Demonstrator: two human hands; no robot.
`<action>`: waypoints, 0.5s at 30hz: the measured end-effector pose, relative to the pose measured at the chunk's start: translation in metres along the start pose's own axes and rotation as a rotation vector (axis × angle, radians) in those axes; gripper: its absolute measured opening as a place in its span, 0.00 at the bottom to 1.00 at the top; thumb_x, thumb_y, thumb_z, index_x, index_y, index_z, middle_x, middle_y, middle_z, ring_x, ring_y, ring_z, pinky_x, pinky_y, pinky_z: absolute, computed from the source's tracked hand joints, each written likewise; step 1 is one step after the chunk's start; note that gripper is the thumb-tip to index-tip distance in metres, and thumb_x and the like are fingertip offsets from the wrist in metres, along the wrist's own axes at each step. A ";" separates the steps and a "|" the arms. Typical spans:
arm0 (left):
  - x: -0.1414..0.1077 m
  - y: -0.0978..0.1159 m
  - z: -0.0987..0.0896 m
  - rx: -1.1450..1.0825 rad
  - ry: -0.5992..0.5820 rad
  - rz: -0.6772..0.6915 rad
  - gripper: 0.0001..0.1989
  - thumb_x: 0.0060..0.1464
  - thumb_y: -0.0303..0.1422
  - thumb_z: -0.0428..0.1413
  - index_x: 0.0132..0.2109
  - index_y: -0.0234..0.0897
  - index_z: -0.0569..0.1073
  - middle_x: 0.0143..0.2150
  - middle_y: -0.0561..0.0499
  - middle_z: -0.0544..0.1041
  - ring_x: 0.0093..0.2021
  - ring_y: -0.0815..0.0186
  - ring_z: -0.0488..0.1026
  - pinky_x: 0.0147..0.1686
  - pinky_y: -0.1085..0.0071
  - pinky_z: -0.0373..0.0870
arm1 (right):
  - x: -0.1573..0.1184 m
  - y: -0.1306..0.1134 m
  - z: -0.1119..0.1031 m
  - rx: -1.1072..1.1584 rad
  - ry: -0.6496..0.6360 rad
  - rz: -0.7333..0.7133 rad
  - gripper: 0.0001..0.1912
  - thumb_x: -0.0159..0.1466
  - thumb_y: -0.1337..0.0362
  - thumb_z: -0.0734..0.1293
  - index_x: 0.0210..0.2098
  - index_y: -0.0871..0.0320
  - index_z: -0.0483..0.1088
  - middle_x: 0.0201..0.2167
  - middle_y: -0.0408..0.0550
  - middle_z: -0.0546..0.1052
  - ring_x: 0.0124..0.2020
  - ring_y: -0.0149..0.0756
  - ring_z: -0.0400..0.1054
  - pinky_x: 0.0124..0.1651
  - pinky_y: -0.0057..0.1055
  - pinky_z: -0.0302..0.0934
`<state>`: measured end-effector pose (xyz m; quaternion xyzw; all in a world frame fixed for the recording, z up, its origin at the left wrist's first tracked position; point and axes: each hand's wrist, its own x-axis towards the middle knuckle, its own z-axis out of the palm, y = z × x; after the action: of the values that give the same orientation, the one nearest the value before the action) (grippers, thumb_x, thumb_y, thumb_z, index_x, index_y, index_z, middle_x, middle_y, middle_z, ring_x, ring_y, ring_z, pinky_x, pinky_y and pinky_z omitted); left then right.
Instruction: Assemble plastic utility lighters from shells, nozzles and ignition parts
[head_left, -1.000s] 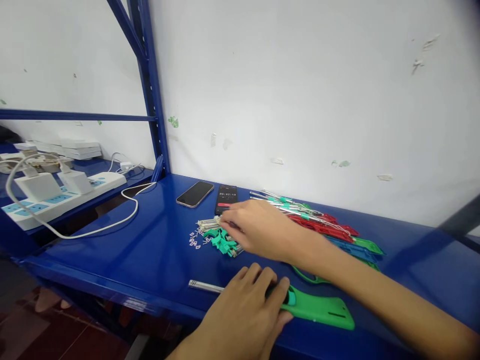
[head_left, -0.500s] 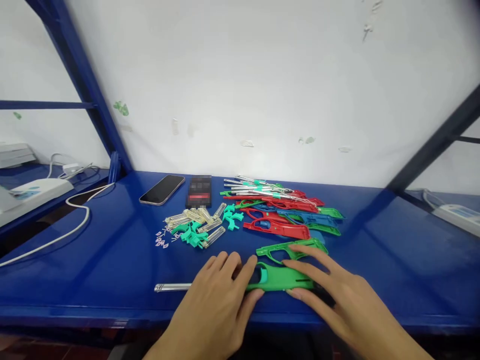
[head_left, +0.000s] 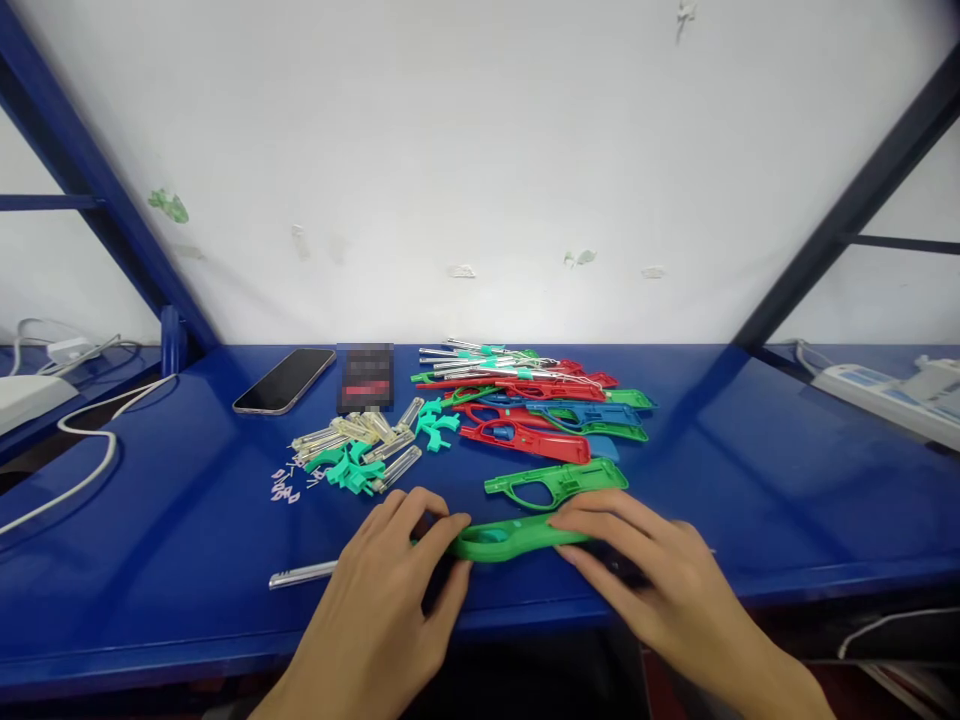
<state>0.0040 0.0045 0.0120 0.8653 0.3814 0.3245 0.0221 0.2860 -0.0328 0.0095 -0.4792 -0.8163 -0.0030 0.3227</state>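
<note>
Near the desk's front edge, a green gas lighter (head_left: 510,538) with a long silver tube lies across both my hands, turned so that its narrow edge faces me. My left hand (head_left: 397,580) pinches it near the front of the handle, and the tube's tip sticks out to the left. My right hand (head_left: 645,560) grips the rear end of the handle between thumb and fingers. Inside the handle's opening a teal trigger partly shows. Just behind it lies an open green lighter shell half (head_left: 559,484), apart from my fingers.
Behind are red shell halves (head_left: 525,442), blue ones (head_left: 581,414) and silver tubes (head_left: 472,362) with wires. Teal triggers (head_left: 352,470), clear fuel tanks (head_left: 397,468) and tiny pink pieces (head_left: 283,488) lie left. Farther back are a phone (head_left: 286,381) and dark box (head_left: 366,378); a white cable (head_left: 112,440) runs left.
The lighter has been rolled from its flat side onto its edge and raised slightly. My right hand has closed around its rear end. The camera view has shifted to the right.
</note>
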 end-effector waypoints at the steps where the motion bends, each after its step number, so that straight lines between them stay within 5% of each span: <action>1: 0.000 -0.001 -0.001 -0.026 0.002 -0.005 0.14 0.70 0.26 0.52 0.57 0.39 0.78 0.49 0.45 0.76 0.46 0.57 0.77 0.46 0.55 0.80 | 0.001 -0.001 -0.001 0.016 -0.013 0.007 0.10 0.78 0.63 0.66 0.55 0.45 0.76 0.51 0.46 0.84 0.45 0.36 0.84 0.43 0.29 0.77; 8: -0.001 -0.006 -0.012 -0.151 -0.124 -0.049 0.18 0.74 0.28 0.52 0.64 0.47 0.75 0.54 0.48 0.76 0.53 0.62 0.78 0.52 0.65 0.80 | 0.004 -0.005 -0.007 0.019 -0.055 0.110 0.13 0.77 0.57 0.65 0.57 0.44 0.78 0.58 0.46 0.84 0.54 0.45 0.83 0.57 0.44 0.78; 15: -0.010 -0.009 -0.014 -0.061 -0.159 0.044 0.26 0.72 0.20 0.45 0.67 0.49 0.72 0.63 0.46 0.74 0.61 0.62 0.77 0.58 0.65 0.80 | 0.004 -0.006 -0.007 -0.045 -0.059 0.134 0.15 0.77 0.55 0.64 0.56 0.45 0.80 0.69 0.51 0.77 0.52 0.49 0.84 0.54 0.49 0.80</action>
<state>-0.0149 0.0013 0.0154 0.8954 0.3494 0.2666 0.0718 0.2837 -0.0352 0.0190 -0.5399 -0.7911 0.0142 0.2872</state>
